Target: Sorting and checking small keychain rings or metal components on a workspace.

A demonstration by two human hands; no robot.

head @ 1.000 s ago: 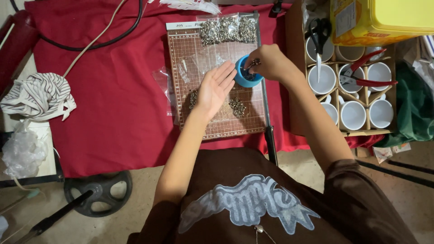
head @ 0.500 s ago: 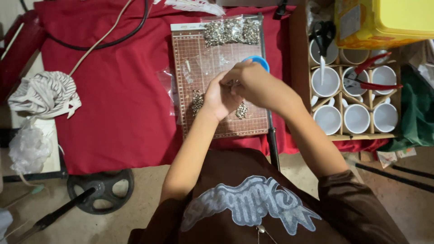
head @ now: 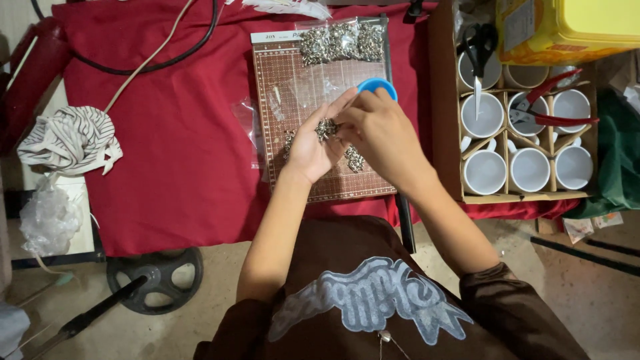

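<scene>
I cup my left hand (head: 313, 147) palm-up so the small metal pieces (head: 326, 127) stay put; my right hand (head: 380, 130) pinches at them. Beyond lie the brown grid mat (head: 293, 80), blue cap (head: 377, 85) and bagged metal pieces (head: 341, 41).

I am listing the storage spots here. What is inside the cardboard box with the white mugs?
The cardboard box holds white mugs in divided cells. Black-handled scissors stand in one mug, and red-handled pliers lie across others. A yellow container covers the far corner, so that part is hidden.
</scene>
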